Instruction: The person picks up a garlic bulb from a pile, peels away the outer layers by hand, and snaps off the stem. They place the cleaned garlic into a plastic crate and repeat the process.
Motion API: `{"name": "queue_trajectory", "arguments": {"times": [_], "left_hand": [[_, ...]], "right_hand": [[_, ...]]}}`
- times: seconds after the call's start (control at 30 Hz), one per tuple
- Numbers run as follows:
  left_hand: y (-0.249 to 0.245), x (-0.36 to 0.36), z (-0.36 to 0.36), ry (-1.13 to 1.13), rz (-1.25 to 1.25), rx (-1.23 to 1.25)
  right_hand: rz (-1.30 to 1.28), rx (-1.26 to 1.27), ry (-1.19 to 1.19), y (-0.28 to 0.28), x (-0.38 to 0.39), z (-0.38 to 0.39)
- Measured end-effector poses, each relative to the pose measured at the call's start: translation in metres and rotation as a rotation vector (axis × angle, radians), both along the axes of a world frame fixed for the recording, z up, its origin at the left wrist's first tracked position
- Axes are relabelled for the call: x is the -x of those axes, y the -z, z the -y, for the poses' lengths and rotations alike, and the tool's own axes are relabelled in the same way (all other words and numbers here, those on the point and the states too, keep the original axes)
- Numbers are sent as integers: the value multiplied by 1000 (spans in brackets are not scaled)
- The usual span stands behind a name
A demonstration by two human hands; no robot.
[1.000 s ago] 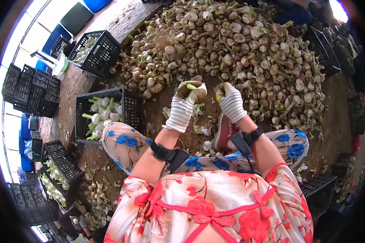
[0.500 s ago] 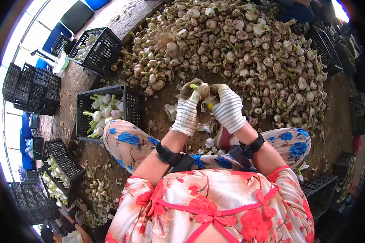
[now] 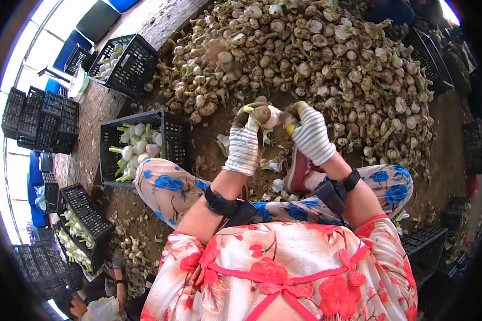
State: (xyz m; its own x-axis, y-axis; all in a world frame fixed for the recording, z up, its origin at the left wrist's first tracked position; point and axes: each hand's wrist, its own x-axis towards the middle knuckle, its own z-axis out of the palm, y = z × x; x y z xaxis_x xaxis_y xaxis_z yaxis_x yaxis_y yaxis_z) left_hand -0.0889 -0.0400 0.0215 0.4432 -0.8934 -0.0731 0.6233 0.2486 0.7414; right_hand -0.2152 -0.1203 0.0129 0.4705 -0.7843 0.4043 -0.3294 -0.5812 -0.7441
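Observation:
My left hand [image 3: 243, 142], in a striped work glove with dirty fingertips, is closed around a garlic bulb [image 3: 273, 116]. The bulb's white side faces right, and a short green stem end shows by the thumb. My right hand [image 3: 311, 134], gloved alike, is a little to the right, apart from the bulb. Its fingers are closed on a small yellow thing [image 3: 290, 129], mostly hidden, whose kind I cannot make out. Beyond both hands lies a big heap of unpeeled, soil-stained garlic [image 3: 305, 59]. Left of my knee, a black crate [image 3: 174, 144] holds cleaned white bulbs with green stems.
Another black crate [image 3: 136, 69] with garlic stands further back left. More crates [image 3: 88, 211] line the left side, near a co-worker's arm [image 3: 120, 283] at lower left. A crate [image 3: 426, 249] is at right. Peeled skins [image 3: 277, 185] litter the ground between my legs.
My hands have moved apart; the right one went right and slightly down. The bulb in my left hand now shows a clean white side. The co-worker's arm at lower left has shifted.

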Motion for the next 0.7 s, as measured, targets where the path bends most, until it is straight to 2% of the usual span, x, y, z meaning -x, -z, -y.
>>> {"name": "queue_trajectory", "arguments": {"times": [0.03, 0.1, 0.13, 0.17, 0.23, 0.37, 0.43, 0.47, 0.57, 0.6, 0.63, 0.7], "left_hand": [[-2, -2, -1, -1, 0, 0], [-7, -6, 2, 2, -123, 40], [-13, -9, 2, 45, -198, 25], [-9, -14, 7, 21, -280, -5], [2, -25, 7, 132, -438, 95], [12, -35, 8, 12, -561, 23], [11, -41, 7, 44, -623, -37], [18, -47, 4, 197, -658, 131], [30, -57, 5, 186, -707, 105], [29, -57, 6, 177, -755, 123], [17, -46, 9, -21, -587, 45], [-1, -43, 0, 9, -326, -181]], "right_hand": [[-19, -45, 56, 3, 1, 7], [-308, -39, 130, 20, 15, 24], [-564, -88, 148, 48, 20, 36], [-698, -187, 35, 48, 27, 37], [-577, -201, -103, 46, 30, 30], [-627, -312, -23, 30, 18, 24], [-93, -144, -131, 31, 7, 17], [-149, -363, -119, 26, 8, 16], [-93, -450, -105, 6, -9, 12], [-53, -693, -155, -14, -16, 6], [-55, -689, -173, -23, -23, 1], [445, -1253, -407, -35, -41, -12]]}}
